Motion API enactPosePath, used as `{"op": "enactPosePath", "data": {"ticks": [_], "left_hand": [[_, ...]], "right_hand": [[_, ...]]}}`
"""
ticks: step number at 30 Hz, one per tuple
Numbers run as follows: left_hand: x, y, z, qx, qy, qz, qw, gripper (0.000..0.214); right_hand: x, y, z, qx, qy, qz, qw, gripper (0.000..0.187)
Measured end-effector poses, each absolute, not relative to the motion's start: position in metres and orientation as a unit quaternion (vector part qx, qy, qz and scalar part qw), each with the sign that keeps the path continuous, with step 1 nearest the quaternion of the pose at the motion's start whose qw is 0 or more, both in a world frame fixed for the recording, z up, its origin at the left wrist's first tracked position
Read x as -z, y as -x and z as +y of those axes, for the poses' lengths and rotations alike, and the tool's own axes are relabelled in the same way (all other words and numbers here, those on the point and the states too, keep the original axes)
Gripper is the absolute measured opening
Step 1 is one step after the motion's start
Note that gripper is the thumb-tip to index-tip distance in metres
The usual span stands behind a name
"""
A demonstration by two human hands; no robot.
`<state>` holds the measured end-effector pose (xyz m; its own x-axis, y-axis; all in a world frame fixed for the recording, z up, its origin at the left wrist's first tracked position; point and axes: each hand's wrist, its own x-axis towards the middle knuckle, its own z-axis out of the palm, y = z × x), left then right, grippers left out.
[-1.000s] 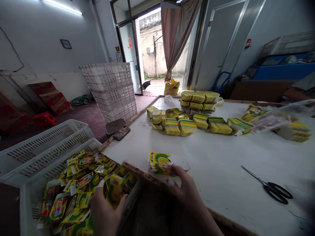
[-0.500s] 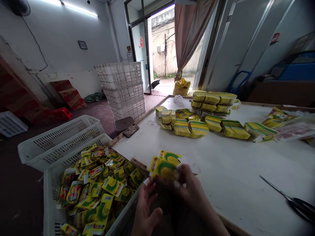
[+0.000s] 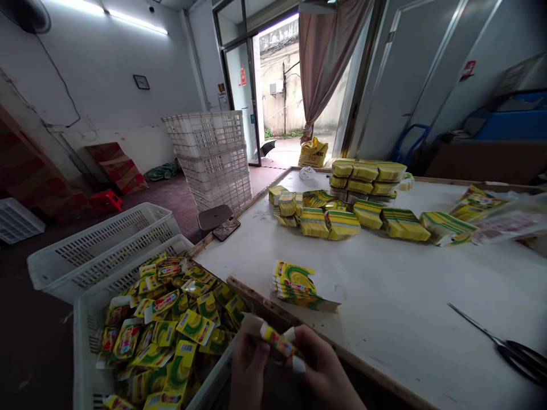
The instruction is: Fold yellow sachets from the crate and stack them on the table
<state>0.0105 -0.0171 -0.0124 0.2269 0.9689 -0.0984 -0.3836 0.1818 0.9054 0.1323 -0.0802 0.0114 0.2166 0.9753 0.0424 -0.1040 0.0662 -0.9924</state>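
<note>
My left hand (image 3: 248, 364) and right hand (image 3: 318, 367) both pinch one yellow sachet (image 3: 276, 340) at the table's near edge (image 3: 256, 299), just above the white crate (image 3: 85, 319) of loose sachets (image 3: 171, 319); a small sachet stack (image 3: 299, 285) lies just beyond.

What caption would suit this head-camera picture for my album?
Left hand and right hand pinch a yellow sachet beside a crate of loose sachets.

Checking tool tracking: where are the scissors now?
Head view, lower right: the scissors lie flat on the white table near the frame's right edge, handles partly cut off, well right of the small packet stack.
</note>
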Motion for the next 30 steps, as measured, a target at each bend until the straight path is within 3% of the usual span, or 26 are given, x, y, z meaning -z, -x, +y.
{"op": "enactPosePath", "data": {"ticks": [4,8,11,14,16,18,20,24,28,30], "left_hand": [[0.012,0.002,-0.009,-0.445,-0.429,0.355,0.701,0.034],[-0.004,0.022,0.011,-0.425,-0.542,0.275,0.671,0.079],[-0.016,0.028,0.016,-0.293,-0.684,0.254,0.618,0.104],[-0.016,0.019,0.008,-0.147,-0.765,0.255,0.572,0.083],[-0.007,0.011,-0.002,-0.143,-0.772,0.290,0.548,0.070],[0.005,0.006,-0.011,-0.174,-0.764,0.335,0.523,0.080],[0.016,0.004,-0.019,-0.185,-0.757,0.367,0.508,0.082],[0.025,-0.001,-0.030,-0.176,-0.761,0.400,0.479,0.042],[0.024,-0.005,-0.034,-0.211,-0.765,0.413,0.448,0.022],[0.025,-0.007,-0.034,-0.247,-0.740,0.417,0.467,0.025]], "right_hand": [[-0.007,-0.158,-0.086,-0.352,0.571,-0.505,0.543,0.017],[-0.018,-0.176,-0.095,-0.137,0.597,-0.650,0.450,0.022],[-0.031,-0.174,-0.096,-0.034,0.565,-0.755,0.330,0.015],[-0.022,-0.163,-0.095,0.034,0.528,-0.783,0.328,0.012],[-0.004,-0.156,-0.095,0.054,0.577,-0.694,0.427,0.041],[0.016,-0.151,-0.095,-0.019,0.654,-0.541,0.528,0.066],[0.028,-0.146,-0.095,-0.171,0.672,-0.423,0.583,0.070],[0.025,-0.137,-0.090,-0.450,0.580,-0.369,0.570,0.068],[0.023,-0.132,-0.092,-0.490,0.545,-0.402,0.549,0.070],[0.024,-0.130,-0.095,-0.462,0.528,-0.437,0.563,0.069]]}}
